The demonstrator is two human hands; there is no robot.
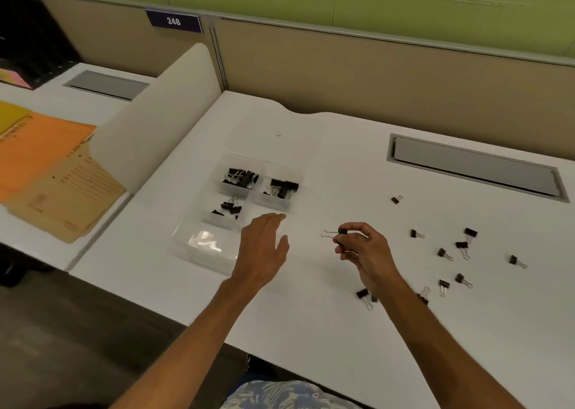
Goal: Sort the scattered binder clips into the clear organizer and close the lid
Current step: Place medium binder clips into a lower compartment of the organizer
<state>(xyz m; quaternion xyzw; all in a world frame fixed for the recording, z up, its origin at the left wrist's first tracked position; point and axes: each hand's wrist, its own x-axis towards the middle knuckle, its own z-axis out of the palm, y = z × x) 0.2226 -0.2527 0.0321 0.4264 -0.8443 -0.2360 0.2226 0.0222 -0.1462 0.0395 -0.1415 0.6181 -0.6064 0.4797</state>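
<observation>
On the white table [311, 331] the clear organizer [239, 209] sits left of centre with its lid [280, 131] swung open and lying flat on the far side. Three of its compartments hold black binder clips: the far-left one [241, 177], the far-right one [281, 187], and a middle-left one [228, 209] with fewer; the nearest compartment [205, 243] looks bare apart from a glare patch. The left hand [264, 250] hovers beside the organizer's near-right corner, fingers spread and loosely extended, holding nothing. The right hand [362, 247] is raised above the table to the right of it, thumb and fingers pinching one small binder clip [341, 232] by its black body, wire handles pointing left. More loose clips [460, 247] lie scattered on the table to the right of that hand, one alone farther off [395, 199] and a pair [364, 295] partly hidden by the right forearm. Orange and tan folders [53, 172] rest on the neighbouring desk at left, beyond a divider panel [161, 122].
</observation>
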